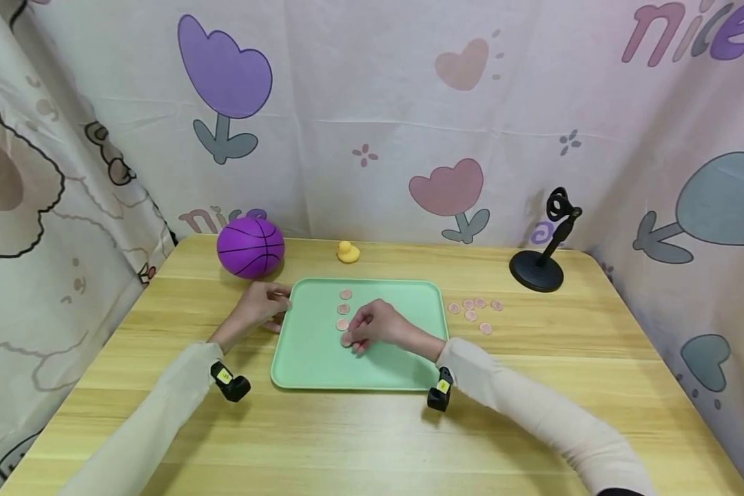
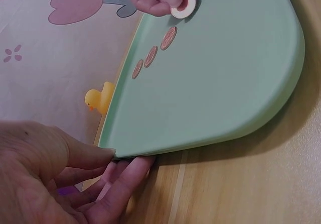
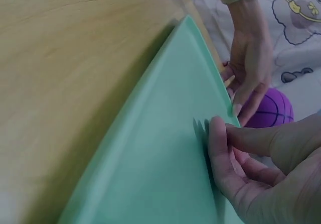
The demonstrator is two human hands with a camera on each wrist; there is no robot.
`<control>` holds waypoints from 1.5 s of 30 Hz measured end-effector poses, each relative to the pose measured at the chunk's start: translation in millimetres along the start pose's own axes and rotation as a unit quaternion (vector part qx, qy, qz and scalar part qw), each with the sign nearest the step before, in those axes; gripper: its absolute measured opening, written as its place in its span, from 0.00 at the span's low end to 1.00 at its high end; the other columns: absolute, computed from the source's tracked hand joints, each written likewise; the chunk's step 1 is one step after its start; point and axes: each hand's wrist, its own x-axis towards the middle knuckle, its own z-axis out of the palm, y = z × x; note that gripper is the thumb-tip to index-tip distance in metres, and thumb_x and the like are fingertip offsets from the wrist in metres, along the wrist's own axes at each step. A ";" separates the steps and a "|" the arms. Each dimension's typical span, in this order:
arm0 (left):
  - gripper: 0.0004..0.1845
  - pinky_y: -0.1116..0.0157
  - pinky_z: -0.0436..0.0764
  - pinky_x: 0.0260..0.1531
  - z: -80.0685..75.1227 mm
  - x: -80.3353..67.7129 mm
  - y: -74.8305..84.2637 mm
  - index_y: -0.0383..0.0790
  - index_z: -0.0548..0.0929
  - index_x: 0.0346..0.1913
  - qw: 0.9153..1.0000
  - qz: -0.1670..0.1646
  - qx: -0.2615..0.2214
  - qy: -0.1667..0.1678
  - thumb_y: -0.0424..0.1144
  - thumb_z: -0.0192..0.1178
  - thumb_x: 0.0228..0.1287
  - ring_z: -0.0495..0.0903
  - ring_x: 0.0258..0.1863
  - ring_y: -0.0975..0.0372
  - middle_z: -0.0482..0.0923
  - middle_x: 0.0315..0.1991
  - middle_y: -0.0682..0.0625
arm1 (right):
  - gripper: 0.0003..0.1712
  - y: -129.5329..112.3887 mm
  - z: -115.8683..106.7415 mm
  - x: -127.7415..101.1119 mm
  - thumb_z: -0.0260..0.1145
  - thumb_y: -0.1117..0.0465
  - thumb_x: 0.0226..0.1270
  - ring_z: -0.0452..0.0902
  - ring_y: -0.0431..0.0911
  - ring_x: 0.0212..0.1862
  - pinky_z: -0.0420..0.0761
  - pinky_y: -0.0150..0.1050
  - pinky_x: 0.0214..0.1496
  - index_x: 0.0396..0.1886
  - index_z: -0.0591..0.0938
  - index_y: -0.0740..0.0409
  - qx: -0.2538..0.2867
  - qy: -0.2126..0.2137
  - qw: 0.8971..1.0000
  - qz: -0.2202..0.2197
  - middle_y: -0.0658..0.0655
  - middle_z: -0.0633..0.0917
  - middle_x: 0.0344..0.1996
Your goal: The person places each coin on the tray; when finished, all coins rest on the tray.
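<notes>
The person's left hand steadies the flat mint-green plastic tray with rounded corners at its far left corner. In the left wrist view the thumb lies on top of the rim and the fingers tuck beneath its edge, a light pinch that seems meant to keep the tray from sliding on the pale wooden surface.

The right hand hovers low over the middle of the tray, fingers curled down, and pinches a small round pinkish disc with a pale face between thumb and fingertip. The disc sits tilted, with its lower edge close to or touching the tray floor. It lies at the near end of a short row of three similar pink discs that rest flat on the tray in a line running away from the person, evenly spaced, so the held disc appears to carry the line on.

The discs are thin, coin-like, a muted rose colour with a slightly darker rim; the one in the fingers shows a lighter, creamier side.

A loose scatter of more pink discs lies on the surface just right of the tray. Behind the tray stand a purple toy basketball, a small yellow rubber duck and a black round-based stand, all apart from the tray.
</notes>
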 end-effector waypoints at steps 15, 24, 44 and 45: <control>0.23 0.61 0.93 0.29 2.0 0.5 0.1 0.19 0.73 0.68 1.000 0.004 0.000 -0.003 0.27 0.57 0.75 0.81 0.33 0.59 0.81 0.47 0.31 | 0.12 -12.6 7.2 2.8 0.77 0.66 0.65 0.87 0.47 0.22 0.92 0.38 0.29 0.24 0.86 0.68 -0.100 0.006 0.995 0.005 0.61 0.88 0.20; 0.24 0.62 0.93 0.29 1.8 1.5 -0.2 0.19 0.72 0.69 1.000 0.000 0.003 -0.004 0.28 0.57 0.75 0.81 0.34 0.58 0.80 0.47 0.33 | 0.14 -7.8 3.0 4.0 0.76 0.64 0.66 0.85 0.45 0.21 0.92 0.38 0.28 0.25 0.85 0.67 -0.093 -0.011 0.996 -0.012 0.59 0.87 0.20; 0.23 0.61 0.94 0.31 0.8 2.6 0.6 0.22 0.73 0.69 1.000 -0.017 0.002 -0.001 0.28 0.57 0.75 0.85 0.37 0.56 0.80 0.48 0.33 | 0.06 -3.5 -74.5 -20.0 0.64 0.69 0.75 0.86 0.55 0.35 0.92 0.44 0.38 0.43 0.86 0.68 -0.116 0.001 0.992 -0.040 0.69 0.88 0.38; 0.23 0.61 0.94 0.31 1.7 2.7 0.0 0.22 0.74 0.69 1.000 -0.016 0.001 0.004 0.28 0.57 0.75 0.84 0.37 0.56 0.81 0.48 0.33 | 0.06 -3.6 -81.6 -22.6 0.64 0.69 0.76 0.86 0.57 0.36 0.92 0.44 0.38 0.44 0.85 0.68 -0.117 0.015 0.992 -0.043 0.70 0.88 0.39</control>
